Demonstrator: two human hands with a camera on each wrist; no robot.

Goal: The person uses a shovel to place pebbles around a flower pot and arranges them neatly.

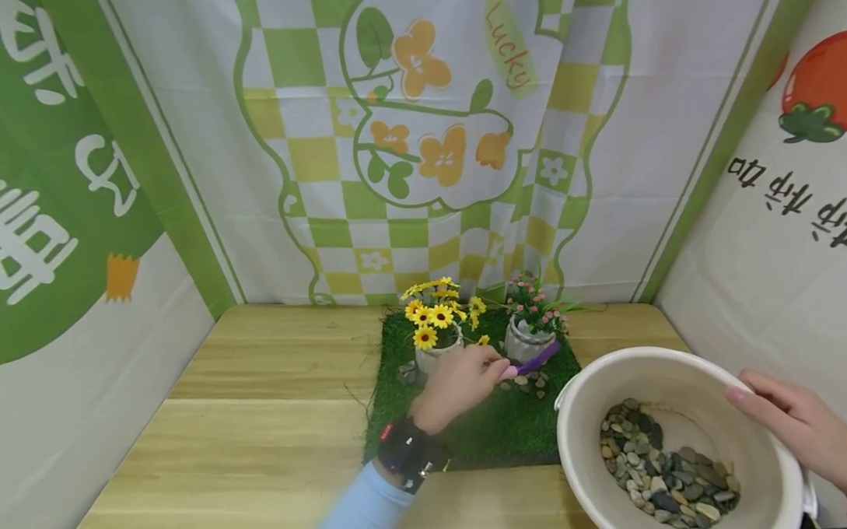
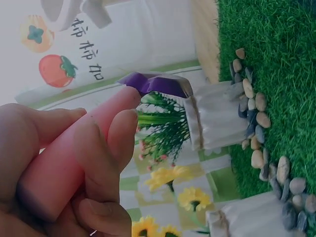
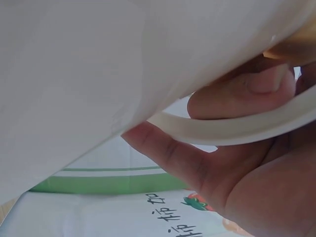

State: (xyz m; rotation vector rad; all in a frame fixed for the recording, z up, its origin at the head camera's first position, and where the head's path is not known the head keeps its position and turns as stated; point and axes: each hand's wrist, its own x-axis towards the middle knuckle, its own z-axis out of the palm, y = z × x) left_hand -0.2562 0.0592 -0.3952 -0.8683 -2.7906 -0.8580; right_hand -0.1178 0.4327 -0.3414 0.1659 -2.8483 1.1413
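My left hand (image 1: 462,378) grips a small trowel (image 1: 540,358) by its pink handle, fingers wrapped round it in the left wrist view. Its purple blade (image 2: 160,85) points right, near a whitish pot (image 1: 527,342) of pink flowers. Below the wrist lies green artificial turf (image 1: 492,433). My right hand (image 1: 803,418) holds a cream bucket (image 1: 630,375) at its right rim, tilted so the inside shows. Pebbles (image 1: 672,474) lie in the bucket. The right wrist view shows fingers round the bucket's pale handle (image 3: 232,129), against the outer wall (image 3: 74,89).
A second whitish pot (image 1: 429,361) with yellow flowers (image 1: 439,317) stands left on the turf. Small stones (image 2: 259,121) line the pots' bases. The wooden table (image 1: 261,434) reaches printed cloth walls (image 1: 307,144) at the back and sides.
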